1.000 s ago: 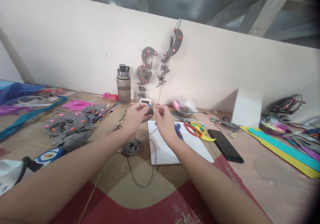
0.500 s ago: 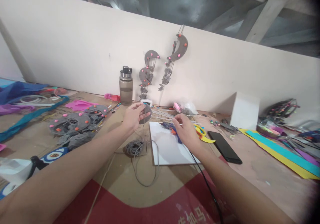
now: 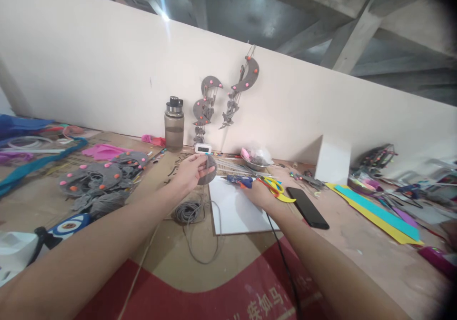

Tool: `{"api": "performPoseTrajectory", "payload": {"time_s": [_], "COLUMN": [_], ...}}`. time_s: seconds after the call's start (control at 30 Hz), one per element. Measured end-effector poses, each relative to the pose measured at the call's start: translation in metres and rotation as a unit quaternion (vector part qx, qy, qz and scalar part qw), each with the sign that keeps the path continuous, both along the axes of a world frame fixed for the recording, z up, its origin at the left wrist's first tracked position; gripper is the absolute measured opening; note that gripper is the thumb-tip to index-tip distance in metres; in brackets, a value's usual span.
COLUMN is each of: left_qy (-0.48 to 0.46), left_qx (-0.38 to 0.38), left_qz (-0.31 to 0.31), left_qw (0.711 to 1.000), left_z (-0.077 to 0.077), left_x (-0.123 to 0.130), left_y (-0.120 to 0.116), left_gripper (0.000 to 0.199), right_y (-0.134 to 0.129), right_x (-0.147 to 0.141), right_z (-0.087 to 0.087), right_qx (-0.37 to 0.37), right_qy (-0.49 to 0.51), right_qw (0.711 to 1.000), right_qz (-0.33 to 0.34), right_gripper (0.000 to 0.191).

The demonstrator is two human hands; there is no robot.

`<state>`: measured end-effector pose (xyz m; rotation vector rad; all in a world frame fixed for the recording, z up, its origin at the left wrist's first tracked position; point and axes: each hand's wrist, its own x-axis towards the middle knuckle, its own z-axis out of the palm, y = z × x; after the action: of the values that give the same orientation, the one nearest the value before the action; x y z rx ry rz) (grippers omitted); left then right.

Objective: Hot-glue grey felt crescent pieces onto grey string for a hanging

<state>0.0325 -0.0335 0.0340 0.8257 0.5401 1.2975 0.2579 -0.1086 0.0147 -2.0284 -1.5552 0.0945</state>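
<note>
My left hand (image 3: 190, 171) pinches a round grey felt piece (image 3: 207, 173) upright between thumb and fingers. Grey cord hangs down from it to a loose coil of grey cord (image 3: 187, 212) on the table. On the right, my right hand (image 3: 260, 194) is closed round the handle of a blue hot glue gun (image 3: 238, 181), whose nozzle points left over a white board (image 3: 235, 215). The hand hides most of the handle. A black cable runs from below it towards me. Yellow-handled scissors (image 3: 274, 185) lie just beyond that hand.
A black phone (image 3: 307, 207) lies right of the scissors. At the back stand a water bottle (image 3: 174, 127) and a small white digital clock (image 3: 203, 148). Grey felt moons with pompoms (image 3: 94, 177) are piled at left; others hang on the wall (image 3: 246, 75). Coloured sheets (image 3: 378, 213) lie right.
My right hand has come down onto the glue gun and closed round it. My left hand still holds the felt piece, now slightly lower. The view has shifted a little.
</note>
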Motion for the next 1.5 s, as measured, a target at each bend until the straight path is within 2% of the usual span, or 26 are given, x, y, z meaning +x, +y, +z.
{"api": "performPoseTrajectory", "payload": {"time_s": [0.07,0.1,0.13,0.2,0.3,0.4,0.5,0.63,0.87,1.27,1.5], "left_qy": [0.000,0.000,0.001,-0.004,-0.008,0.017,0.044,0.053,0.074,0.073,0.089], "left_qx": [-0.008,-0.011,-0.013,-0.010,0.003,0.010,0.011,0.016,0.031,0.040,0.064], "left_qz": [0.001,0.003,0.007,0.017,0.041,0.067,0.081,0.100,0.114,0.104,0.116], "left_qw": [1.000,1.000,1.000,1.000,0.999,0.998,0.996,0.993,0.990,0.991,0.987], "left_z": [-0.001,-0.002,-0.003,-0.004,-0.007,-0.008,-0.008,-0.008,-0.008,-0.007,-0.014], "left_x": [0.001,0.001,0.002,0.003,0.004,0.006,0.008,0.009,0.011,0.014,0.012], "left_y": [0.000,-0.001,-0.001,0.000,0.000,-0.003,-0.007,-0.009,-0.010,-0.015,-0.010], "left_gripper": [0.017,0.017,0.018,0.018,0.020,0.023,0.025,0.024,0.021,0.021,0.025], "right_y": [0.001,0.001,0.001,-0.001,-0.005,-0.012,-0.018,-0.021,-0.019,-0.020,-0.018], "right_x": [0.000,-0.002,-0.005,-0.017,-0.041,-0.062,-0.072,-0.072,-0.071,-0.071,-0.072], "right_z": [0.007,0.011,0.015,0.022,0.027,0.018,0.000,-0.015,-0.022,-0.021,-0.023], "right_qx": [0.020,0.047,0.086,0.156,0.187,0.203,0.205,0.205,0.187,0.171,0.174], "right_qy": [0.068,0.120,0.180,0.278,0.330,0.372,0.382,0.392,0.353,0.323,0.310], "right_qw": [0.997,0.991,0.980,0.947,0.918,0.889,0.876,0.871,0.889,0.907,0.912], "right_qz": [-0.016,-0.019,-0.012,0.032,0.118,0.176,0.212,0.213,0.222,0.210,0.206], "right_gripper": [0.005,0.005,0.014,0.026,0.028,0.028,0.024,0.023,0.025,0.026,0.026]}}
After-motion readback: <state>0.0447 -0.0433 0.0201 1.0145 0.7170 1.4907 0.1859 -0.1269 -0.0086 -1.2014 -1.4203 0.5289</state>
